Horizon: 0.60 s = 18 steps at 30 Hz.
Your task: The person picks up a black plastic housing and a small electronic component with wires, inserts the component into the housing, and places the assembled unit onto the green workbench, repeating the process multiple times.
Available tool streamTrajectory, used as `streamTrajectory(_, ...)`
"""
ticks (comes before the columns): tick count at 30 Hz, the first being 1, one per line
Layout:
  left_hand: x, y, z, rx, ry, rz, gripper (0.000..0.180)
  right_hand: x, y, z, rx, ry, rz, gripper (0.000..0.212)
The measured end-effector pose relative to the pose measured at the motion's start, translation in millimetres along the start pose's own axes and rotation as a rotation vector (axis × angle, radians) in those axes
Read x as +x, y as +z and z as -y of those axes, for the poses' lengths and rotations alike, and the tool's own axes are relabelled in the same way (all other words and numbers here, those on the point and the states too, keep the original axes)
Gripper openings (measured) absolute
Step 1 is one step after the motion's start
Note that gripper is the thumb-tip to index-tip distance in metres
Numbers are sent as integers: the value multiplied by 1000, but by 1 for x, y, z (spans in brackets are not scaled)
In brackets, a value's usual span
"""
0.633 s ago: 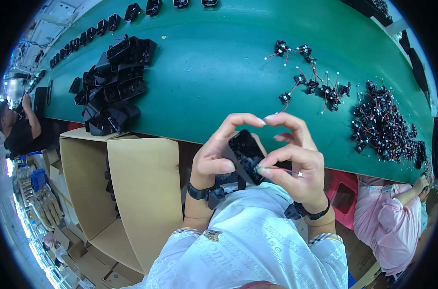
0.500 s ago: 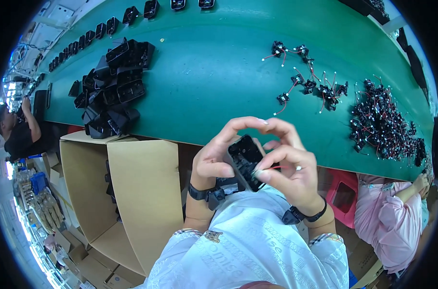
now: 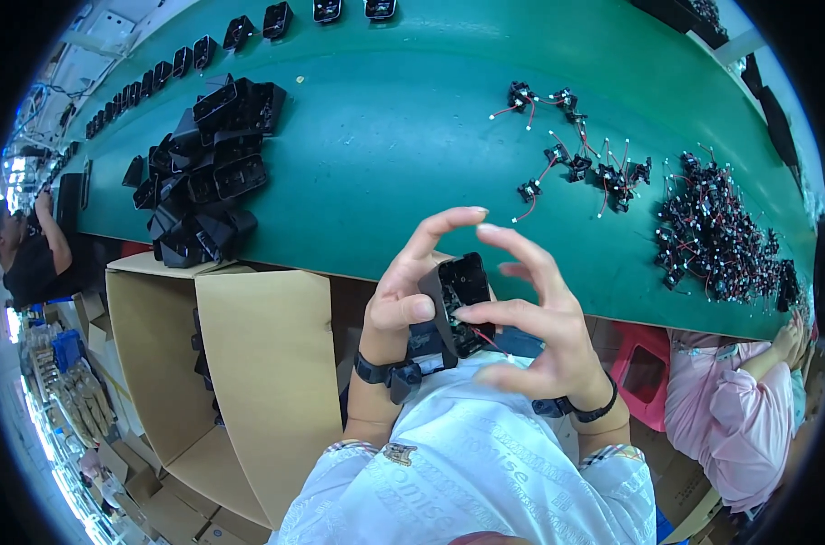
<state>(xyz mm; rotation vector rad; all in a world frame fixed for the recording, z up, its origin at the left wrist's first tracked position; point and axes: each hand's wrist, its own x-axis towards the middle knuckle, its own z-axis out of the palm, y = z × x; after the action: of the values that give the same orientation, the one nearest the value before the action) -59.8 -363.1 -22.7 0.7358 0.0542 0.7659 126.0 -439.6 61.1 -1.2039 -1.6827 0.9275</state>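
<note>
Step in hand (judged from the posture of the fingers): seating a small wired module (image 3: 458, 322) inside a black plastic housing (image 3: 471, 274).

Workpiece position: the housing is held tilted above the person's lap, just off the near edge of the green table (image 3: 385, 163), its hollow side facing up and toward the right hand.

Left hand (image 3: 401, 298): clamped on the housing, with the thumb against the near side wall and the fingers largely hidden behind it.

Right hand (image 3: 547, 334): thumb and index finger apart, with no pinch. The index fingertip reaches into the cavity and appears to press on the module, which it partly covers; whether the module is fully seated cannot be told. A red lead (image 3: 488, 339) runs out over the housing rim toward the right thumb, ending in a small white connector (image 3: 509, 358).

Next move, as judged: it calls for a firm counter-hold from the left hand, straight pressure from the index finger, and the lead kept clear of the seat.

Supply: loose housings (image 3: 240, 174) are heaped at left; wired modules (image 3: 721, 238) are heaped at right.
</note>
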Motion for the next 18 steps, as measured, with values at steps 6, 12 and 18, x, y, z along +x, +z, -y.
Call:
streamTrajectory(6, 7, 2, 7, -99, -13, 0, 113, 3, 0, -4, -224, -144, -25, 41)
streamTrajectory(12, 8, 10, 19, -192, 6, -132, 119, 9, 1, 9, -241, -116, 35, 38)
streamTrajectory(18, 12, 7, 16, 44, 7, -189, 100, 18, 5, 4, -431, -138, -52, 34)
